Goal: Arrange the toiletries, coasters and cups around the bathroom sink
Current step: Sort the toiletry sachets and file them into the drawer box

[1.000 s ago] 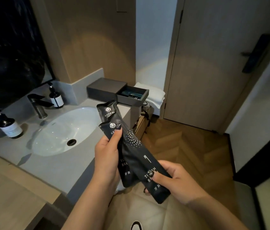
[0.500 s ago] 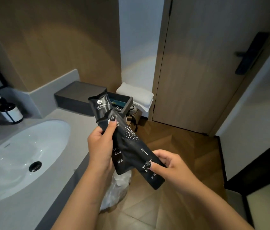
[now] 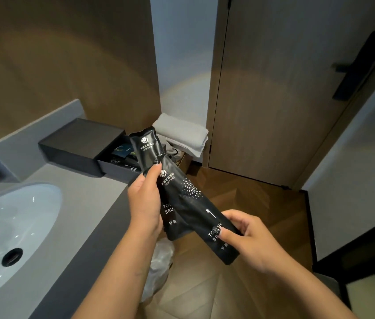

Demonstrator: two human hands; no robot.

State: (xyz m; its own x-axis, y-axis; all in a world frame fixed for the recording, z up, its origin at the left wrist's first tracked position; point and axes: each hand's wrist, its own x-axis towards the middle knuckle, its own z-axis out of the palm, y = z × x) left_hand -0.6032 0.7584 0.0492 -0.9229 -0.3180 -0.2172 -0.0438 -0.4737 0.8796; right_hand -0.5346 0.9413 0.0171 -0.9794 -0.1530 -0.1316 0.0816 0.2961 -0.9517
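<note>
Left hand: the left hand (image 3: 146,201) is closed around the upright toothbrush packet (image 3: 146,148), thumb pressed on its front near the middle, fingers behind.
Right hand: the right hand (image 3: 248,240) pinches the lower end of the slanted toothbrush packet (image 3: 195,203), thumb on top by the printed lettering.
Packets: both are black pouches with white print; the slanted one lies across the front of the upright one, touching it, and runs down to the right. They are held in the air just off the right edge of the counter (image 3: 82,217), above the wooden floor (image 3: 239,226).
Drawer box: a dark grey box (image 3: 75,146) sits at the back of the counter, against the wall; its drawer (image 3: 122,164) is pulled out to the right, with dark packets inside, directly behind the held packets.
Sink: the white basin (image 3: 9,226) is set in the counter to the left, with a dark drain (image 3: 12,257).
Beyond: folded white towels (image 3: 181,134) lie behind the drawer, near the door (image 3: 285,88); a crumpled clear plastic bag (image 3: 158,265) shows below the hands, by the counter's side.
</note>
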